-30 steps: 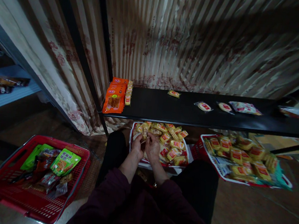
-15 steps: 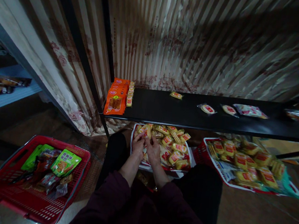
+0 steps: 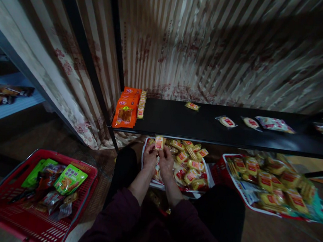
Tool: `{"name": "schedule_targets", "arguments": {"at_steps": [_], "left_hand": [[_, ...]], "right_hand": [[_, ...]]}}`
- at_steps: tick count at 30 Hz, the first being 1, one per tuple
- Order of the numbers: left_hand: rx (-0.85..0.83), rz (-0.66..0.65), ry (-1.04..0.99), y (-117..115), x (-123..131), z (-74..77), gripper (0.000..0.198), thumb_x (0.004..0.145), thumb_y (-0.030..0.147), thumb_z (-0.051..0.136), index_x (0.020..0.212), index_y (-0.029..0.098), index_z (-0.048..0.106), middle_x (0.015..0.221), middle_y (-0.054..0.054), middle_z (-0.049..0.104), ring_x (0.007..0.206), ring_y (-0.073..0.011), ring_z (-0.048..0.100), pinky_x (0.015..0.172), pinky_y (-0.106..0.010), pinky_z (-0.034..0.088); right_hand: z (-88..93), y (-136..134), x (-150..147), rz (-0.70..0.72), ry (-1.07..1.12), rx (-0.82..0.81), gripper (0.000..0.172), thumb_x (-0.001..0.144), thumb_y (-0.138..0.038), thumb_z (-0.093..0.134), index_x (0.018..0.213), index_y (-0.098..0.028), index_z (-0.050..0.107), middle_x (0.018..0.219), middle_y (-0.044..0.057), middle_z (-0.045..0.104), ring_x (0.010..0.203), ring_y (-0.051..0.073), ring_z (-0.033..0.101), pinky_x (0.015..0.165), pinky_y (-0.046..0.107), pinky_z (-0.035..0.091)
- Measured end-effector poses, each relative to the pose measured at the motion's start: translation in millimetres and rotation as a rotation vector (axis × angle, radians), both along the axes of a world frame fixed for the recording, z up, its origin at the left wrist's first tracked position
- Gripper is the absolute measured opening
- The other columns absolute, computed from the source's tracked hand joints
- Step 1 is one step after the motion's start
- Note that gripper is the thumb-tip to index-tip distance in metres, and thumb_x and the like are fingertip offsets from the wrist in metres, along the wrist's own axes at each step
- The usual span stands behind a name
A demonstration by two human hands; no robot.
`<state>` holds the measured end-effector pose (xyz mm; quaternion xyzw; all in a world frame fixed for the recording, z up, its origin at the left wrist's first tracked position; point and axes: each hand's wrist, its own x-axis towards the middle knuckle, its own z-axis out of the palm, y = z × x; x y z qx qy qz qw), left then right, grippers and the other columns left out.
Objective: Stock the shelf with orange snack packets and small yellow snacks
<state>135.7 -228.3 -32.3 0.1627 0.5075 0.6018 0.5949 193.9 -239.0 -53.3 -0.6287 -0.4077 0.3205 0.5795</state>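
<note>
A small yellow snack packet (image 3: pixel 159 142) with a red label is held upright between my two hands, above the middle basket (image 3: pixel 144 150). My left hand (image 3: pixel 150 158) pinches its left side and my right hand (image 3: pixel 166 161) its right side. Beneath them the basket is heaped with similar yellow packets (image 3: pixel 193 165) and some round white ones. On the black shelf (image 3: pixel 164 117) in front, a row of yellow packets (image 3: pixel 141 105) stands beside a row of orange snack bags (image 3: pixel 125 111).
A red basket (image 3: pixel 34 225) holding green bags (image 3: pixel 70 180) sits on the floor at left. Another basket (image 3: pixel 252 207) of yellow packets stands at right. Loose packets (image 3: pixel 227 122) and a pink-and-white bag (image 3: pixel 275 124) lie along the shelf. A striped curtain (image 3: pixel 188 42) hangs behind.
My hands have turned the yellow packet upright and lifted its top toward the shelf edge. The view has shifted slightly, so the shelf and right basket appear a little lower.
</note>
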Motion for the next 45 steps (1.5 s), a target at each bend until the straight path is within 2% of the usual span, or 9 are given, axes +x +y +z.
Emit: {"name": "schedule_targets", "arguments": {"at_steps": [6,12,16,22,32,37,45], "left_hand": [[0.025,0.000,0.014,10,-8,4.9,0.030,0.069,0.006,0.061,0.094,0.019,0.070,0.097,-0.005,0.071,0.086,-0.0147,0.065,0.080,-0.026,0.050],[0.038,0.048,0.037,27,-14,4.5,0.029,0.070,0.003,0.059,0.091,0.019,0.071,0.100,-0.005,0.071,0.093,-0.0154,0.065,0.087,-0.028,0.049],[0.031,0.054,0.031,39,-19,4.9,0.028,0.070,0.006,0.061,0.094,0.018,0.070,0.101,-0.006,0.071,0.093,-0.0160,0.065,0.087,-0.029,0.049],[0.041,0.070,0.095,59,-28,7.0,0.029,0.071,0.005,0.059,0.092,0.020,0.070,0.097,-0.003,0.071,0.091,-0.0151,0.065,0.086,-0.027,0.049],[0.071,0.128,0.178,84,-42,20.5,0.028,0.072,0.003,0.056,0.091,0.018,0.070,0.096,-0.005,0.071,0.089,-0.0149,0.064,0.090,-0.029,0.047],[0.079,0.117,0.277,98,-49,16.7,0.028,0.073,0.004,0.055,0.092,0.018,0.070,0.098,-0.006,0.070,0.092,-0.0160,0.063,0.093,-0.030,0.045],[0.080,0.135,0.366,115,-60,9.9,0.029,0.069,0.005,0.060,0.090,0.023,0.070,0.099,-0.003,0.069,0.100,-0.0175,0.060,0.099,-0.032,0.040]], "right_hand": [[-4.3,15,-5,0.046,-0.032,0.019,0.049,0.079,-0.048,0.050,0.114,-0.016,0.062,0.105,0.011,0.069,0.093,0.022,0.062,0.087,0.040,0.047],[0.5,33,-10,0.058,-0.110,0.003,0.051,0.079,-0.049,0.048,0.113,-0.014,0.062,0.109,0.014,0.067,0.096,0.023,0.062,0.090,0.040,0.046],[4.9,47,-15,0.032,-0.182,0.003,0.052,0.079,-0.049,0.046,0.108,-0.010,0.065,0.104,0.017,0.068,0.089,0.023,0.062,0.085,0.039,0.047],[8.7,68,-24,0.007,-0.327,0.001,0.047,0.082,-0.047,0.042,0.106,-0.015,0.068,0.097,0.012,0.068,0.083,0.021,0.059,0.079,0.036,0.048],[19.1,97,-39,0.012,-0.420,-0.008,0.044,0.084,-0.045,0.042,0.105,-0.017,0.068,0.089,0.010,0.067,0.076,0.020,0.057,0.075,0.033,0.046],[20.1,110,-44,0.039,-0.446,-0.013,0.043,0.084,-0.042,0.042,0.106,-0.017,0.068,0.094,0.011,0.067,0.083,0.021,0.057,0.078,0.034,0.045],[18.7,126,-52,0.074,-0.517,-0.017,0.040,0.085,-0.039,0.043,0.110,-0.018,0.065,0.095,0.010,0.066,0.082,0.021,0.057,0.077,0.034,0.044]]}}
